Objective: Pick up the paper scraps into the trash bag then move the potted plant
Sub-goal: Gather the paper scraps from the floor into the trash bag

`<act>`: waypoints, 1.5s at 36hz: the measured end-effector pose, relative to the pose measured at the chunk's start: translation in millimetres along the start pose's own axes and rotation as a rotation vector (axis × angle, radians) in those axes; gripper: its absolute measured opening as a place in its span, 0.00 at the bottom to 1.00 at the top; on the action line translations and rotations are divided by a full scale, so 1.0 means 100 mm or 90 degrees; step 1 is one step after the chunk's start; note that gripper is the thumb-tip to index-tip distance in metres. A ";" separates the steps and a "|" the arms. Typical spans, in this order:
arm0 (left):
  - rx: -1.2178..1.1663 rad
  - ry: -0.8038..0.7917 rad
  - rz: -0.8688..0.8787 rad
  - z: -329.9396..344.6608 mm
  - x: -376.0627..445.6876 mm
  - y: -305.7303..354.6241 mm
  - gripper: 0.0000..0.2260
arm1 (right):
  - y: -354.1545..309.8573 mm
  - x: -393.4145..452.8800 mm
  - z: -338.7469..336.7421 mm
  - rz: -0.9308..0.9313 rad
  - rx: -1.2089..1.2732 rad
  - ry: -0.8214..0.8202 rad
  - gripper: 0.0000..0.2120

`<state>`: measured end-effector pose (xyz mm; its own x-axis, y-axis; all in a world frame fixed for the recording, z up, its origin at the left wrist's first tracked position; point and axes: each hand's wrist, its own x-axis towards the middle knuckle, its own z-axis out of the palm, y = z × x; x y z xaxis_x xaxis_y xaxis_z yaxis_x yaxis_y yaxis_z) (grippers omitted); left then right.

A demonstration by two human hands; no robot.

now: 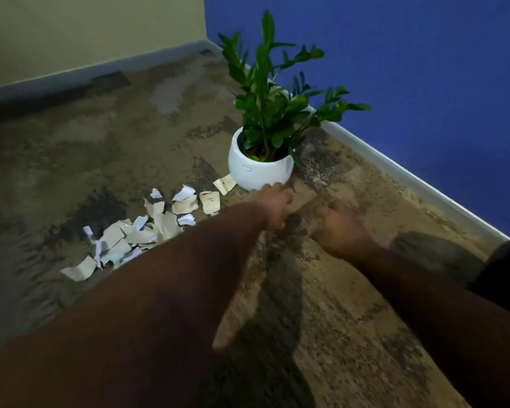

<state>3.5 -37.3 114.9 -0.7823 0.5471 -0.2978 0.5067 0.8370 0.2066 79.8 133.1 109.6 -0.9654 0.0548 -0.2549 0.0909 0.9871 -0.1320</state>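
A leafy green plant in a round white pot [258, 169] stands on the carpet near the room's corner. Several torn paper scraps [147, 228], beige and white, lie scattered on the carpet to the pot's left and front. My left hand [273, 206] reaches out low, its fingertips just at the pot's base, holding nothing. To its right my right hand [340, 228] hovers over the carpet, blurred, with fingers loosely apart and nothing in it. No trash bag is in view.
A blue wall [395, 69] with a white baseboard runs along the right, a pale yellow wall [86, 33] along the back. Patterned brown carpet [321, 319] covers the floor. A dark shape [507, 272] sits at the right edge.
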 end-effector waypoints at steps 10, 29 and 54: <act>0.051 -0.095 -0.088 0.24 0.07 -1.25 0.34 | -0.73 0.73 0.54 0.031 0.083 -0.070 0.30; 0.038 -0.078 -0.046 0.69 0.61 -2.08 0.58 | -1.13 1.45 0.96 0.113 0.156 -0.129 0.50; -0.058 0.084 -0.046 0.86 0.55 -1.84 0.10 | -1.39 1.03 1.28 -0.087 0.007 0.080 0.10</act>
<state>-102.2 -160.5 -19.8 -0.8590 0.4749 -0.1916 0.4177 0.8662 0.2742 -0.9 -17.6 -20.8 -0.9919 -0.0606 -0.1117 -0.0413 0.9850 -0.1674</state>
